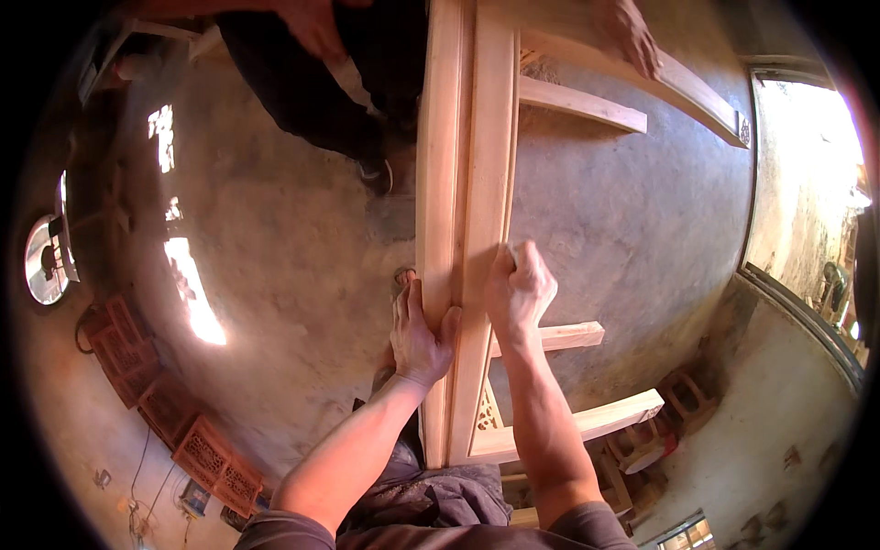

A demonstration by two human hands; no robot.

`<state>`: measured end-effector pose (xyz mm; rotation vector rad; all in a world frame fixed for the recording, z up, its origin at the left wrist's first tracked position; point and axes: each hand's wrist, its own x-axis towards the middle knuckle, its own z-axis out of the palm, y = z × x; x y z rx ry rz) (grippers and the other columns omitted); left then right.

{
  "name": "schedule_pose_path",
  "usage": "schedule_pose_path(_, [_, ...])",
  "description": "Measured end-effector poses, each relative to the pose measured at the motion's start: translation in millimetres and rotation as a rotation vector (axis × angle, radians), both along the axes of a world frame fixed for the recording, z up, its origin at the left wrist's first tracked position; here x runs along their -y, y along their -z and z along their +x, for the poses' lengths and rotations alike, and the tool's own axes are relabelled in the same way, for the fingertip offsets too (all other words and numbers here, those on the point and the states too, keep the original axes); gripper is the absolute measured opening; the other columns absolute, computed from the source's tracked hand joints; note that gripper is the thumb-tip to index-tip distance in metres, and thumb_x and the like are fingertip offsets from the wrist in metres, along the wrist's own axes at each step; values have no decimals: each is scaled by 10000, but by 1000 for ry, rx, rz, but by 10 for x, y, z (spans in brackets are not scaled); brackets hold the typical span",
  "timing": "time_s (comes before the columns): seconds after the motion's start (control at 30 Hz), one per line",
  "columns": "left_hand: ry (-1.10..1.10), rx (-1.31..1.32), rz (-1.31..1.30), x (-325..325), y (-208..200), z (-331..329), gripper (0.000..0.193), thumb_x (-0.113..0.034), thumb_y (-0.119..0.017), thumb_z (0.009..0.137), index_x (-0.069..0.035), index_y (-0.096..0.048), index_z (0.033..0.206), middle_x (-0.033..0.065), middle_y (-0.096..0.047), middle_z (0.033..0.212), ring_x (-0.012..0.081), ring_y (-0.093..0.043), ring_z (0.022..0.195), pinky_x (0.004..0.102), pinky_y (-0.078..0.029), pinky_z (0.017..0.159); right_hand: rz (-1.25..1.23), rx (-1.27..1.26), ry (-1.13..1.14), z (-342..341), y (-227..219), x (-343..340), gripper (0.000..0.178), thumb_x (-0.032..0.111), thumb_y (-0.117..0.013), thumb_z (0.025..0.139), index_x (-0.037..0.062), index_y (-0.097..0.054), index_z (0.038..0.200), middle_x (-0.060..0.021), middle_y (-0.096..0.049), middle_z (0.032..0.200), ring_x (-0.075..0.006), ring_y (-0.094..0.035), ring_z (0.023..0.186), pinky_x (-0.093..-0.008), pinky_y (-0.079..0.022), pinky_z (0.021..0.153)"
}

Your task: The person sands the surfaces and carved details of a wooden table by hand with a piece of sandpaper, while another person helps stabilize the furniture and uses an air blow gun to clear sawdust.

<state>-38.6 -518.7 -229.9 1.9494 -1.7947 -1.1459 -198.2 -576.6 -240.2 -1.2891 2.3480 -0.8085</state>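
A long pale wooden frame (489, 165) with grooved, moulded faces runs from near my lap away to the top of the view. My left hand (423, 339) clasps its left edge, the thumb resting over the top face and the fingers down the side. On the right edge, a little farther off, my right hand (520, 291) is closed in a fist against the wood. Something small may be pinched in it, but the fingers hide it. Short wooden legs (568, 336) and a longer rail (587, 422) stick out to the right.
Another person stands at the far end, one hand (316, 32) at the left, another (632, 41) on a far rail (701, 96). Carved reddish panels (215, 458) lean along the left wall. Hollow blocks (683, 401) lie at lower right, by a bright doorway (807, 174).
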Motion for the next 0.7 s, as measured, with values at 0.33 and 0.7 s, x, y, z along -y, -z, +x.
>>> schedule_pose_path(0.33, [35, -45, -116, -54, 116, 20, 749, -340, -696, 938, 96, -374, 1453, 337, -487, 1385, 514, -502, 1222, 569, -434, 1032, -5, -174, -84, -314, 50, 968, 146, 149, -624, 846, 61, -522, 787, -215, -624, 685, -443, -644, 661, -550, -494, 595])
schedule_pose_path(0.7, [32, -71, -152, -20, 128, -27, 728, -358, -714, 919, 104, -422, 1401, 335, -526, 1315, 508, -544, 1129, 572, -453, 973, 5, -290, -48, -800, 66, 2389, 289, 245, -589, 847, 40, -735, 988, -270, -712, 910, -459, -675, 900, -535, -537, 836])
